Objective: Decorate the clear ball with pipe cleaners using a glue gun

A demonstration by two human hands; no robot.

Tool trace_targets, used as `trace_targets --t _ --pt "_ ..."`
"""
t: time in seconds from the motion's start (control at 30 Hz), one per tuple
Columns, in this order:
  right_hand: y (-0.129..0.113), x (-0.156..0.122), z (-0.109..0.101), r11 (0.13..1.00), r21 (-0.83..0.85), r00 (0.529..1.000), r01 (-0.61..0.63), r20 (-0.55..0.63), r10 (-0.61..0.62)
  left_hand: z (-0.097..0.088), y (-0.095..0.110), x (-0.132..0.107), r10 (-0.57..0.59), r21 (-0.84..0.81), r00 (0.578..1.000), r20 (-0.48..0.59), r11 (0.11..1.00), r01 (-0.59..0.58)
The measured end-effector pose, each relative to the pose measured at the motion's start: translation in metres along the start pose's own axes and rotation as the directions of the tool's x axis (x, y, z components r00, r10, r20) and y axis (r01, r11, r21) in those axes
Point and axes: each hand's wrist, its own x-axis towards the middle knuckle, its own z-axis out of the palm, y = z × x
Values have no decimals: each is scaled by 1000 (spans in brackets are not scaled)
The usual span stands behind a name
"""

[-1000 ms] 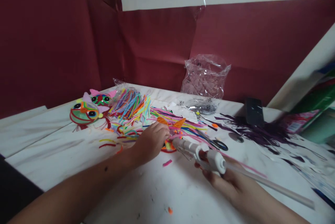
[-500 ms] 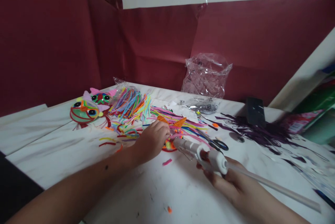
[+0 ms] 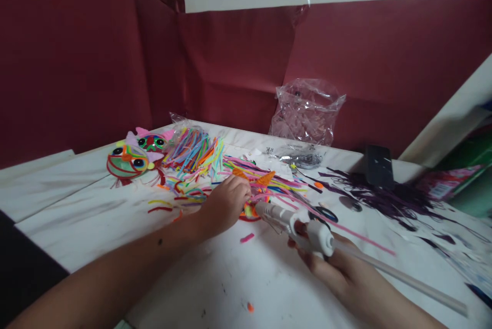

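My right hand (image 3: 338, 267) is closed round a white glue gun (image 3: 295, 224) with a long clear glue stick (image 3: 403, 278) out of its back. Its nozzle points left at a small colourful craft piece (image 3: 250, 209) with orange ears on the white table (image 3: 96, 216). My left hand (image 3: 225, 203) rests with curled fingers on that craft piece, pressing or pinching it; what the fingertips grip is hidden. Loose coloured pipe-cleaner strips (image 3: 196, 152) lie just behind both hands.
Two finished owl-like faces (image 3: 132, 160) lie at the left. A crumpled clear plastic bag (image 3: 307, 111) stands at the back by the dark red wall. A black phone (image 3: 378, 165), purple strands (image 3: 388, 198) and black-handled scissors (image 3: 325, 213) lie to the right.
Both hands and the glue gun stay almost where they were. The view has drifted slightly, so everything sits a little further right in the picture.
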Motion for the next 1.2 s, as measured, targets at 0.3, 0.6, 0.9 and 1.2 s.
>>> trace_targets --t 0.3,0.6,0.9,1.2 --pt "0 0 3 1000 6 1000 -15 -16 15 1 -1 1 20 -4 1000 -6 1000 -20" --pt "4 -1 0 1000 -17 1000 -5 3 5 0 1 2 25 -1 1000 -3 1000 -25" --pt "3 0 1 1000 -3 1000 -13 0 13 2 0 1 38 2 999 -15 999 -38" --pt "2 -2 0 1000 1 1000 -9 -23 9 1 0 1 38 -3 999 -28 999 -38"
